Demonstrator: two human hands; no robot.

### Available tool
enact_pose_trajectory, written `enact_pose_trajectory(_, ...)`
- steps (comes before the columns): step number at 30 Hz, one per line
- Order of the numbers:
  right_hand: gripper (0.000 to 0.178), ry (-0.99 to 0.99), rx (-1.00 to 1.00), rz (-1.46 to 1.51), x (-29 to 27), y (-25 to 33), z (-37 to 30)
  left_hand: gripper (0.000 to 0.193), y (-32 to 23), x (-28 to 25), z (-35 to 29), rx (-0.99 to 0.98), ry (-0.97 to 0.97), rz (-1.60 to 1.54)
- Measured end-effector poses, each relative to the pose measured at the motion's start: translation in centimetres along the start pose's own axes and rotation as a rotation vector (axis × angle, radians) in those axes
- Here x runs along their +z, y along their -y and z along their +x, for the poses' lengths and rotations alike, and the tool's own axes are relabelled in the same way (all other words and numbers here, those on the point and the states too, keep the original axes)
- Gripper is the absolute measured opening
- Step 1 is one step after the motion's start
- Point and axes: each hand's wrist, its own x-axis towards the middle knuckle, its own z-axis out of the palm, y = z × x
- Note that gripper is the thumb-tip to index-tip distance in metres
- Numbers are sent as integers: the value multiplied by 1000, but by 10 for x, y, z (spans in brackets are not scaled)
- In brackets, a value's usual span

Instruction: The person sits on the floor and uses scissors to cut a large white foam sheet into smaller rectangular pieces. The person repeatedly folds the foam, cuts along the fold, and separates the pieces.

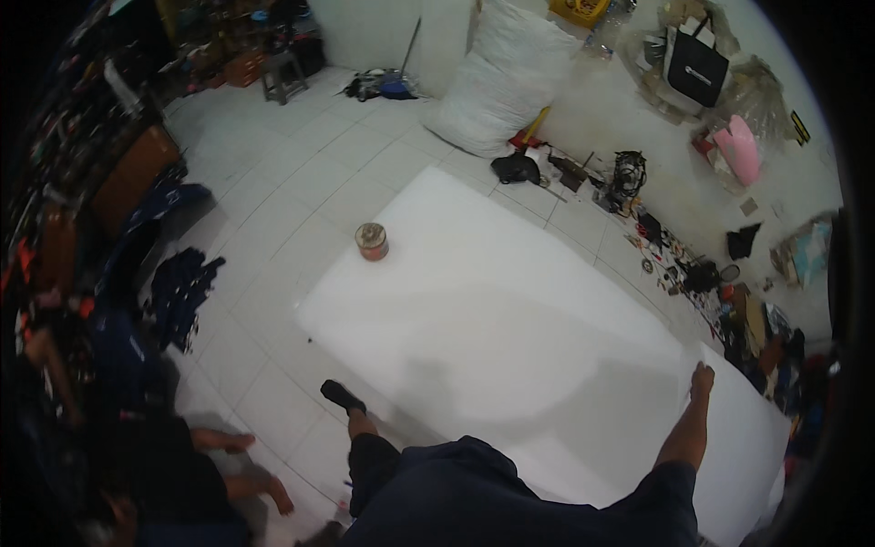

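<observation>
A large white foam sheet (474, 273) lies spread across the floor in front of me. Stretched out to the right, my right hand (702, 378) is closed on a raised edge of white sheet (743, 415), which bends away toward the right. The fingers are small and partly blurred. Near the sheet's far left corner stands a round tin can (372, 242) with a dirty, rusty-brown side. My left hand does not show. My left foot, in a black shoe (343, 396), stands beside the sheet's near left edge.
A seated person's bare feet (278, 494) reach in at lower left. Dark cloth scraps (187, 290) lie on the tiled floor (273, 191). A bulging white sack (501, 82) leans on the back wall. Tools and small clutter (674, 255) line the right wall; a plastic stool (283, 77) stands far left.
</observation>
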Motion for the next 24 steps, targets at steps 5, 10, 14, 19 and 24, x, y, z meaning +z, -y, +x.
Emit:
enact_pose_trajectory(5,44,-135,44,33,55,155,-75,32,-72,-263,166,94,-126,143)
enact_pose_trajectory(10,53,-222,41,67,86,335,-152,30,-152,-539,348,564,-703,696)
enact_pose_trajectory(14,54,-132,228,115,96,467,-236,28,-457,-728,411,915,-561,-52)
enact_pose_trajectory(19,43,-164,214,81,202,586,-274,38,-669,-799,458,1069,-496,95)
enact_pose_trajectory(24,37,-152,73,82,317,703,-286,39,-693,-832,668,831,-110,607)
